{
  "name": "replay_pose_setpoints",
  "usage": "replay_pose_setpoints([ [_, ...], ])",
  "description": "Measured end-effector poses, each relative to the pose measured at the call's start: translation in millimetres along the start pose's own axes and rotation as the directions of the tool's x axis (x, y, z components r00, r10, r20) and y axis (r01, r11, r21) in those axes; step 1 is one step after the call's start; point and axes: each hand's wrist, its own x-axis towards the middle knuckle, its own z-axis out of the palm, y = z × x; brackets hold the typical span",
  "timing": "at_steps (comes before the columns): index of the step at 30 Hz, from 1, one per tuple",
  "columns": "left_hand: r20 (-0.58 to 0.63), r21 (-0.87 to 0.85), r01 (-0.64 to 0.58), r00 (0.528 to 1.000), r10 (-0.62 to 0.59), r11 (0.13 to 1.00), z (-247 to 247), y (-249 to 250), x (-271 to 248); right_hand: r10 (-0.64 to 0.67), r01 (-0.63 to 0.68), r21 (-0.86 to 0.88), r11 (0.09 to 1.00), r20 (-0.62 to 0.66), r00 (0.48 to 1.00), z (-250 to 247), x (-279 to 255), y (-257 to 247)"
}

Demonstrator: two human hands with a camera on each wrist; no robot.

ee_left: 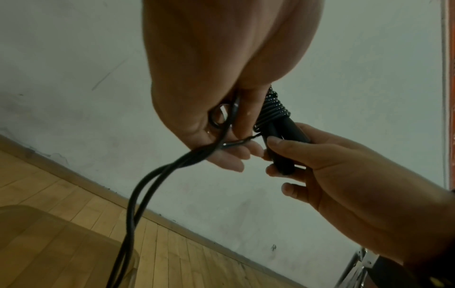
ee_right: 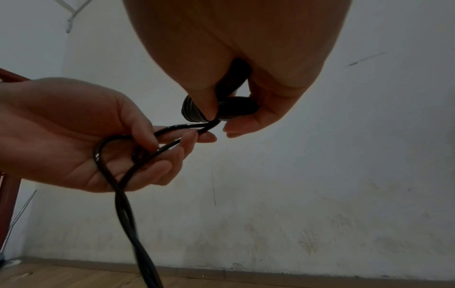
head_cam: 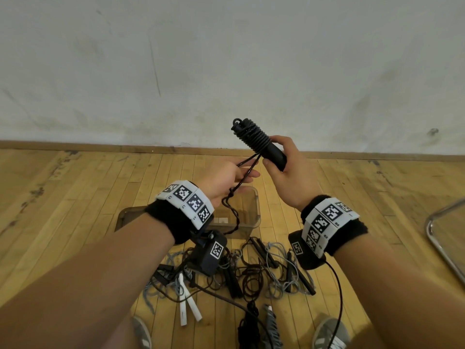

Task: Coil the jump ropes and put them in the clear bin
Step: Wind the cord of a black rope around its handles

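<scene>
My right hand (head_cam: 281,159) grips the two black handles (head_cam: 274,154) of a black jump rope, held up in front of the wall. Rope is coiled tightly round the handles' upper part (head_cam: 253,136). My left hand (head_cam: 231,172) holds the doubled loose rope (head_cam: 245,172) just below the coil, fingers curled round it (ee_right: 147,150). The twisted tail (head_cam: 232,210) hangs down over the clear bin (head_cam: 256,205), which stands on the wooden floor beneath my hands. The wrist views show the same grip: handles (ee_left: 283,136) in the right hand, rope (ee_left: 152,179) running through the left.
A tangle of other jump ropes (head_cam: 251,270), black, grey and white-handled (head_cam: 186,306), lies on the floor in front of my shoes (head_cam: 329,333). A metal chair frame (head_cam: 442,235) stands at the right edge. The white wall and baseboard run close behind the bin.
</scene>
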Motion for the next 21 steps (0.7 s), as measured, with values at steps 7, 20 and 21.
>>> replay_pose_setpoints([
  [7,0.127,-0.024,-0.026,0.991,0.029,0.999,-4.9,1.1,-4.0,0.005,-0.005,-0.016,1.0,-0.022,1.0,-3.7,-0.1,-1.8],
  [20,-0.032,0.179,-0.18,0.982,0.188,0.967,-0.3,1.9,-4.7,-0.03,0.029,0.004,1.0,0.146,0.989,11.3,-5.2,-7.8],
  [21,-0.053,0.19,-0.194,0.977,0.207,0.963,-0.7,1.1,-3.8,-0.028,0.027,0.009,1.0,0.155,0.988,10.5,-5.9,-10.5],
])
